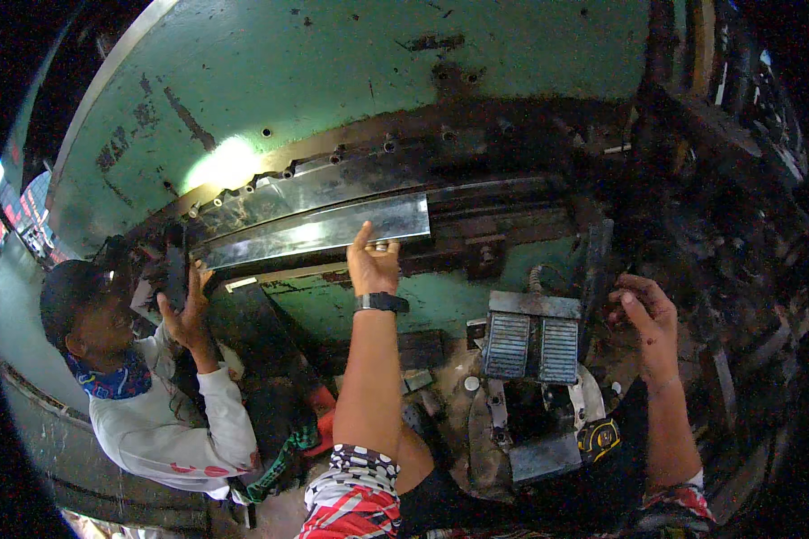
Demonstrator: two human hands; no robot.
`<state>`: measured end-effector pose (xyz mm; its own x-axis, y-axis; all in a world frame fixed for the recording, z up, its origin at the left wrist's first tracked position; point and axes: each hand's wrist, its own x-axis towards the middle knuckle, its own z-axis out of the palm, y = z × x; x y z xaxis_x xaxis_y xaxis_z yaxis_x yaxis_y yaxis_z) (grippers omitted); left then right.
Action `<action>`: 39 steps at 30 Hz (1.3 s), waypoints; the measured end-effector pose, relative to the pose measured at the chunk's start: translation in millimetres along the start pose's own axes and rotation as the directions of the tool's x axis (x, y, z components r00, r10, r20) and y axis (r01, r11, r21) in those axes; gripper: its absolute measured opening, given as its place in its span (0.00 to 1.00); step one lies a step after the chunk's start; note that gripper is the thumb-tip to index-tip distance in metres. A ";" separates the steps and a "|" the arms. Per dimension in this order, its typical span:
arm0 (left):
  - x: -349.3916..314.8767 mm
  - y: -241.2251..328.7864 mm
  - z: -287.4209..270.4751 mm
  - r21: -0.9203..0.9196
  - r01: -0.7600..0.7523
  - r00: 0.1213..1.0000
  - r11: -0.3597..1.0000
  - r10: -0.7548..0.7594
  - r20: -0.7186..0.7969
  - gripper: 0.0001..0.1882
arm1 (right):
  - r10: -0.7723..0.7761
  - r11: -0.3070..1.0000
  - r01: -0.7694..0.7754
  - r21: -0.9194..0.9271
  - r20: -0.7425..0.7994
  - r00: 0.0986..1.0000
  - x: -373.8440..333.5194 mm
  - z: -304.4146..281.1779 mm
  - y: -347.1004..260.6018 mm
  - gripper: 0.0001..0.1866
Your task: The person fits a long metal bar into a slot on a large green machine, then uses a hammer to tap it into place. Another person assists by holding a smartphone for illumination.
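While lying along the mouth of the big green steel press machine (pixel 351 81), the long shiny sheet-metal strip (pixel 319 232) is running from about nine o'clock to three o'clock, its right end sitting just above the left hand (pixel 373 262).

Left hand: reaching up toward twelve o'clock, thumb raised against the lower edge of the strip, fingers (pixel 382 247) curling closed on that edge; a black wristwatch (pixel 381 302) is sitting on the wrist at six o'clock of the hand.

Right hand: (pixel 647 314) hanging well apart from the strip at its four o'clock, fingers loosely bent and holding nothing, close to the dark greasy machine frame (pixel 710 234).

Co-worker's hand: (pixel 186 314) a second person in a white long-sleeved shirt (pixel 166 431) is crouching at eight o'clock of the strip and steadying its left end; whether those fingers are closing on it cannot be told.

Grey ribbed double foot pedal: (pixel 530 346) resting between the two forearms, at five o'clock of the left hand.

Yellow-and-black tape measure: (pixel 600 438) lying just beside the pedal housing at its five o'clock.
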<state>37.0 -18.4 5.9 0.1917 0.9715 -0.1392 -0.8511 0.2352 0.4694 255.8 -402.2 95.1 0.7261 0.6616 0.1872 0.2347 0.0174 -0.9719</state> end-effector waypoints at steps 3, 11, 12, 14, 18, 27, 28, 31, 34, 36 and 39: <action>-10.1 -22.1 15.0 0.012 0.110 0.985 0.994 -0.110 0.131 0.24 | 0.058 0.997 -0.054 0.060 -0.060 0.997 2.7 -10.4 22.6 0.16; -2.6 -46.2 37.5 0.142 0.108 0.988 0.984 -0.123 0.097 0.14 | -0.237 0.872 0.296 -0.390 0.193 0.952 14.2 20.1 22.0 0.19; -4.5 -40.6 39.1 0.147 0.070 0.994 0.987 -0.081 0.072 0.14 | -0.241 0.825 0.360 -0.436 0.304 0.922 21.5 34.0 4.2 0.23; -11.1 -46.0 44.1 0.172 0.027 0.999 0.985 -0.031 0.021 0.14 | -0.304 0.687 0.546 -0.481 0.491 0.816 44.3 68.6 -14.7 0.30; -13.4 -52.7 44.1 0.191 0.039 0.997 0.981 -0.050 0.052 0.16 | -0.091 0.440 0.638 -0.632 0.675 0.732 95.8 157.6 -32.3 0.41; -10.1 -64.5 30.8 0.235 0.008 0.990 0.972 -0.041 0.137 0.22 | -0.128 0.247 0.680 -0.690 0.672 0.729 148.3 243.8 -9.3 0.46; -5.0 -64.9 26.0 0.190 0.056 0.990 0.980 -0.079 0.116 0.20 | -0.141 0.232 0.685 -0.691 0.673 0.726 146.9 246.3 -11.2 0.45; 4.0 -68.5 21.6 0.081 0.138 0.984 0.987 -0.146 0.103 0.18 | -0.112 0.210 0.686 -0.696 0.680 0.725 141.5 248.6 -9.8 0.45; 6.3 -72.1 29.8 0.086 0.116 0.992 0.989 -0.120 0.037 0.17 | -0.106 0.238 0.660 -0.713 0.656 0.747 144.9 249.7 -13.4 0.42; 8.9 -68.1 27.2 0.070 0.120 0.990 0.990 -0.124 0.063 0.14 | -0.086 0.266 0.639 -0.721 0.643 0.761 140.0 252.3 -20.7 0.41; -2.2 -73.6 37.1 0.027 0.210 0.975 0.977 -0.211 0.063 0.13 | -0.186 0.447 0.615 -0.650 0.604 0.775 123.1 208.2 -20.4 0.35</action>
<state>117.3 -36.9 4.0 0.3976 0.8998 -0.1797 -0.7782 0.4345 0.4534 205.8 -165.1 108.3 0.1282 0.9624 0.2396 0.9712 -0.0729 -0.2268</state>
